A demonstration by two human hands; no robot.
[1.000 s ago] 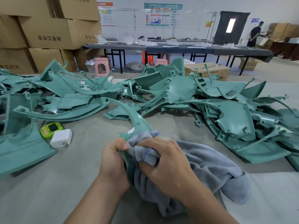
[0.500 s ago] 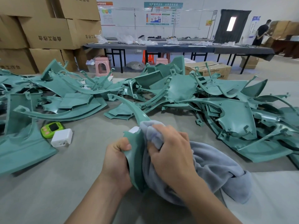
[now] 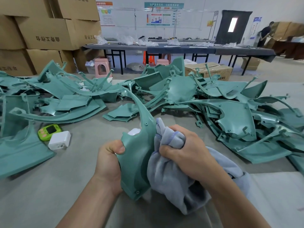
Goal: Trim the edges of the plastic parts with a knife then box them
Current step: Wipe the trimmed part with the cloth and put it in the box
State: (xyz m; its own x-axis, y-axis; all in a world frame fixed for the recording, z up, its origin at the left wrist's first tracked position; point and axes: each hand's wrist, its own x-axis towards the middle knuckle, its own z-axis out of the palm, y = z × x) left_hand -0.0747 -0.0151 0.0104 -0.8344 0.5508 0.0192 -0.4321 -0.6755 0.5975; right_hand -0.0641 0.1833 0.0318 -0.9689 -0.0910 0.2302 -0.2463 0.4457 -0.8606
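Note:
My left hand [image 3: 109, 159] grips the left edge of a curved teal plastic part [image 3: 139, 155], held upright above the grey table [image 3: 49, 186]; its thin horn sweeps up and away to the left. My right hand [image 3: 187, 152] clutches a bunched grey-blue cloth [image 3: 174, 181] and presses it against the part's right side. The cloth hangs down and trails to the right. Heaps of teal plastic parts [image 3: 227, 116] cover the table's far half, with more teal parts [image 3: 54, 99] at the left. No knife is visible.
A green handheld device [image 3: 49, 131] and a white charger block [image 3: 60, 140] lie left of my hands. A white sheet [image 3: 279, 199] lies at the near right. Stacked cardboard boxes [image 3: 47, 32] stand at the back left, a long dark table [image 3: 179, 49] behind, a person [image 3: 264, 34] far right.
The part has been raised and turned more upright, showing more of its broad face. My right hand with the cloth has slid up and to the right along it.

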